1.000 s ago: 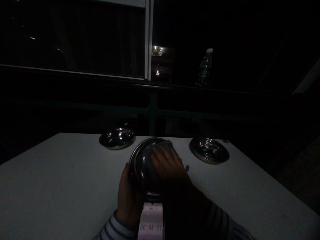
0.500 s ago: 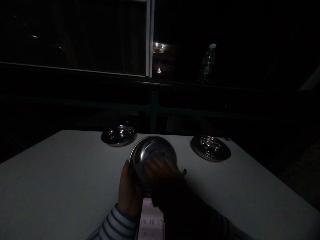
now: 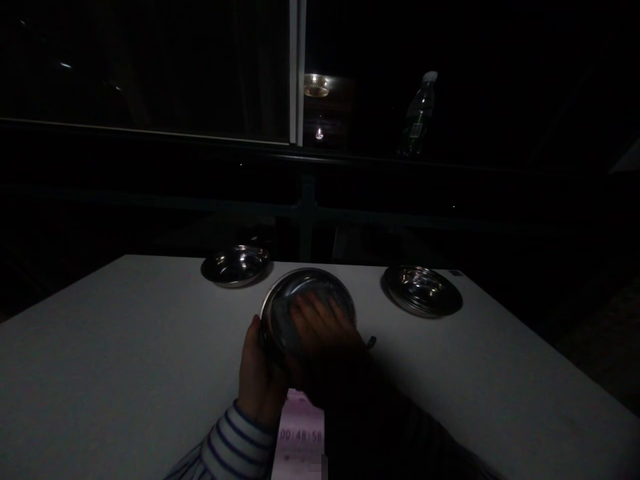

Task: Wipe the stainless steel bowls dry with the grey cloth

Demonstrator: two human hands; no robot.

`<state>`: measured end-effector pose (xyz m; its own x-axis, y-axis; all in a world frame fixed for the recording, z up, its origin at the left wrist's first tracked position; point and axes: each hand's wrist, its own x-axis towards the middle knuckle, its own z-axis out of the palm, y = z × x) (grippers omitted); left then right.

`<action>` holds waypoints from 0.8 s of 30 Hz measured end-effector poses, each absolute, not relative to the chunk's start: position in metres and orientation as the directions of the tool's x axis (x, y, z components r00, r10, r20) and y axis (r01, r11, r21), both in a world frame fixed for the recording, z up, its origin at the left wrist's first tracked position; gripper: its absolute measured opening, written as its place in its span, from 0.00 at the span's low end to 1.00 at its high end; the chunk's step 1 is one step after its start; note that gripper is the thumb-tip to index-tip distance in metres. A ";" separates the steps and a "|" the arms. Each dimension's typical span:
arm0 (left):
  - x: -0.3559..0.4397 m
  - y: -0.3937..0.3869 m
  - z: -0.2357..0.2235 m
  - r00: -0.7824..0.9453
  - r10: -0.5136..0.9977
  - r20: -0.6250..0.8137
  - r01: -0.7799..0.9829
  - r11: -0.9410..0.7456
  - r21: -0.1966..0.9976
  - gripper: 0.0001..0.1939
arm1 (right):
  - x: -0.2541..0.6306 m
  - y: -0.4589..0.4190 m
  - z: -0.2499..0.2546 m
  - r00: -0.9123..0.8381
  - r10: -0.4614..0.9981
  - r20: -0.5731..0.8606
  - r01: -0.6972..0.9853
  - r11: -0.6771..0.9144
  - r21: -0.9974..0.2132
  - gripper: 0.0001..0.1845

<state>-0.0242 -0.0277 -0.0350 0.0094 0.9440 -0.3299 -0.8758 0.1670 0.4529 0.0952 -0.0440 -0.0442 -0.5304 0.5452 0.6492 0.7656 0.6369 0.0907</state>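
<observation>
A shiny metal dish (image 3: 285,283), round and shallow, is tilted toward me above the table. My left hand (image 3: 257,373) grips its left rim, thumb up along the edge. Inside the dish lies my right hand (image 3: 325,333), its fingers stretched out and pressed against the inner surface. A dull grey patch shows around those fingers; whether it is a cloth or a reflection I cannot tell. Beneath my wrists a lit phone screen (image 3: 300,437) shows a running timer, partly covered by my dark right forearm.
On the white table (image 3: 125,360), one metal dish (image 3: 236,267) sits at the back left and a stack of metal dishes (image 3: 423,291) at the back right. A small dark object (image 3: 371,343) pokes out right of my hand. Behind, a plastic bottle (image 3: 419,117) stands by the window.
My right hand has shifted slightly up within the dish, and its fingers look sharper. The left hand keeps its hold. The whole view has tilted a little.
</observation>
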 end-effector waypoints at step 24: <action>-0.025 -0.025 -0.034 0.091 0.950 -0.299 -0.872 0.221 0.437 0.14 | 0.113 -0.026 -0.064 -0.467 0.455 0.758 0.837 0.505 0.213 0.25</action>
